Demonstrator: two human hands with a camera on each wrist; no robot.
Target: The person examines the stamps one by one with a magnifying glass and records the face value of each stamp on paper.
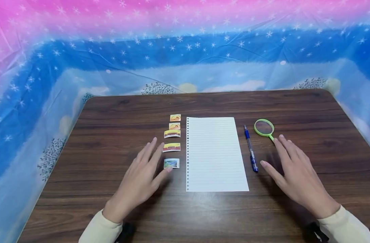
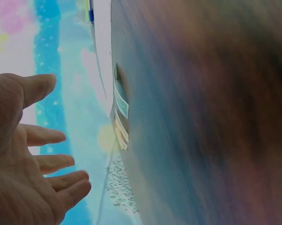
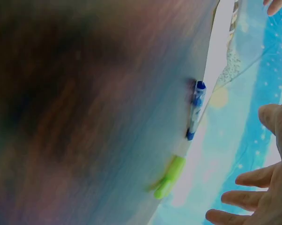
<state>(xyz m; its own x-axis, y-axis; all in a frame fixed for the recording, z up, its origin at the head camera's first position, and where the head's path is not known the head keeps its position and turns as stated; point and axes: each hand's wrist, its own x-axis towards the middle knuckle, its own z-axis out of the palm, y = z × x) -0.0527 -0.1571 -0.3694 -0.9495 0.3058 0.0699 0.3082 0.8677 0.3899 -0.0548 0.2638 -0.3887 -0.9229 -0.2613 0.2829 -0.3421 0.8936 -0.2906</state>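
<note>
My left hand (image 1: 138,179) hovers over the table's left half, fingers spread and nothing held. By its fingertips lies a column of small stamps: two orange ones at the top (image 1: 175,117), two yellow-and-brown or red ones (image 1: 171,147) below, and a blue-green landscape stamp (image 1: 169,163) nearest the thumb. To their right is a lined sheet of punched paper (image 1: 215,155). A blue pen (image 1: 250,148) lies along the paper's right side. My right hand (image 1: 297,175), also spread and holding nothing, is right of the pen. Its fingertips overlap the handle of a green magnifying glass (image 1: 264,127); contact is unclear.
A dark wood-grain table (image 1: 118,118) with rounded far corners carries everything. Behind and beside it hangs a pink and blue cloth (image 1: 178,50) with snowflakes and trees. In the wrist views the stamps, pen and magnifying glass appear edge-on.
</note>
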